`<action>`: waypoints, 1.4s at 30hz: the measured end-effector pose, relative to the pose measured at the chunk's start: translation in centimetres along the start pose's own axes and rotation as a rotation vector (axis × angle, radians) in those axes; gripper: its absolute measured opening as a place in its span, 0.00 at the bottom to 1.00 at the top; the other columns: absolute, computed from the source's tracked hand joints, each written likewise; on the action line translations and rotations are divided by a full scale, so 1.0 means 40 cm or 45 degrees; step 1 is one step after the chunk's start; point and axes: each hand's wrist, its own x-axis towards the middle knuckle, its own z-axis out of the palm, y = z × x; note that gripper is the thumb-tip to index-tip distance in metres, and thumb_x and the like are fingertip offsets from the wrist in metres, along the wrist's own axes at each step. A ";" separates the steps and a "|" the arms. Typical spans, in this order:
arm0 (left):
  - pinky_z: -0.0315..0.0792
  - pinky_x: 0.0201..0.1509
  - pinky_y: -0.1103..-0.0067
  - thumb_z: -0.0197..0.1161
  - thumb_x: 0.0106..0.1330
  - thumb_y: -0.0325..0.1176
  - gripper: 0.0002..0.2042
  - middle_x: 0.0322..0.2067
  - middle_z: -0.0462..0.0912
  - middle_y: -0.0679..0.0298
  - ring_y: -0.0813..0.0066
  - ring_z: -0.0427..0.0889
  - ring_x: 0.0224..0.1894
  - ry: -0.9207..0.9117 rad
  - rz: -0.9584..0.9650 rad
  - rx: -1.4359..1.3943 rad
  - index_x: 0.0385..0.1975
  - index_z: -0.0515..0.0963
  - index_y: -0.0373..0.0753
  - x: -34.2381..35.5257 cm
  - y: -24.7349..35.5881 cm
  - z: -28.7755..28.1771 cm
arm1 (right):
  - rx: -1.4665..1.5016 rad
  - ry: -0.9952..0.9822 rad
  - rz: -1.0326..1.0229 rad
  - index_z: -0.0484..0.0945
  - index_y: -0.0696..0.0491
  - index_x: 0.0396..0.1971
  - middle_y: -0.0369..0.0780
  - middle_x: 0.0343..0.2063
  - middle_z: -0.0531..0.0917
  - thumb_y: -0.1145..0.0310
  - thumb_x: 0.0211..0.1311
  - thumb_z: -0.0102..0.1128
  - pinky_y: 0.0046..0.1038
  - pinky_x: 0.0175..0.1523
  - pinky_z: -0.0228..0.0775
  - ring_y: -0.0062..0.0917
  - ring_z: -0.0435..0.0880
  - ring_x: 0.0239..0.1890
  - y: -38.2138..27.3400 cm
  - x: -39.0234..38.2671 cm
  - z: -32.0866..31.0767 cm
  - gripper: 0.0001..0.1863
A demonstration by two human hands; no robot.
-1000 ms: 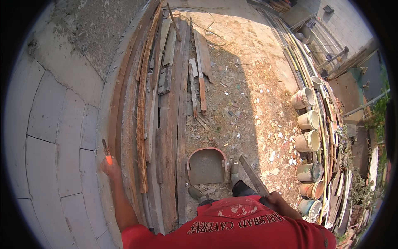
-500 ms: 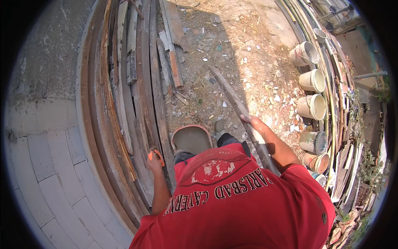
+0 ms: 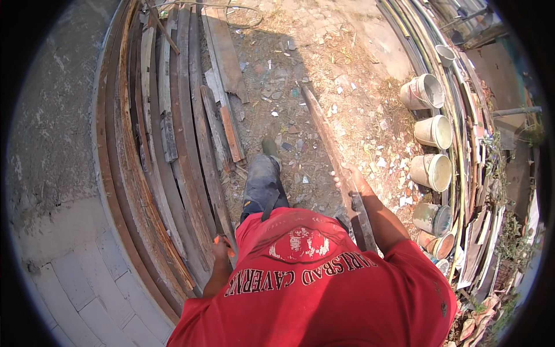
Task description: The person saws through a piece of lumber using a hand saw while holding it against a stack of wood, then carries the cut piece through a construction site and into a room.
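Observation:
My left hand (image 3: 221,250) is low beside the stacked planks, closed around an orange-handled tool (image 3: 230,252). Most of that tool is hidden, so its kind does not show. On the other side, my right hand (image 3: 354,178) grips a long, narrow wooden board (image 3: 325,124) around its edge. The board slants from my right side out ahead over the ground, its near end passing along my forearm. One leg in dark trousers (image 3: 263,182) is stepped forward between my hands.
Long wooden planks (image 3: 188,115) lie stacked along the left, beside a grey block surface (image 3: 87,277). Several buckets (image 3: 430,172) line the right, with poles and boards behind them. Rubble and broken tile pieces litter the dirt ground (image 3: 289,115). A hose curves at the top.
I have stepped forward, and a leg shows ahead of me. The tub of grey mix by my feet has gone out of view. Both hands keep their holds; the left is lower in view.

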 end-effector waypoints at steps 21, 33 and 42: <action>0.77 0.55 0.58 0.64 0.62 0.56 0.27 0.44 0.87 0.42 0.44 0.86 0.50 -0.333 0.903 0.511 0.43 0.85 0.33 0.434 2.316 0.603 | -2.246 0.653 0.137 0.89 0.54 0.38 0.55 0.35 0.87 0.45 0.65 0.59 0.47 0.46 0.79 0.52 0.87 0.42 -0.576 0.459 0.151 0.25; 0.77 0.59 0.59 0.56 0.66 0.49 0.20 0.47 0.86 0.41 0.45 0.86 0.52 -0.350 0.652 1.408 0.48 0.86 0.44 0.690 2.772 0.646 | -2.487 0.350 0.181 0.86 0.60 0.44 0.53 0.47 0.86 0.60 0.63 0.59 0.43 0.57 0.79 0.42 0.85 0.56 -1.599 1.410 0.509 0.20; 0.78 0.56 0.60 0.56 0.66 0.56 0.25 0.40 0.87 0.43 0.49 0.87 0.50 -0.429 0.608 1.216 0.49 0.85 0.41 0.954 3.271 0.788 | -2.368 1.121 -0.192 0.65 0.60 0.63 0.55 0.59 0.77 0.53 0.58 0.72 0.42 0.62 0.76 0.46 0.79 0.62 -2.420 2.095 0.871 0.40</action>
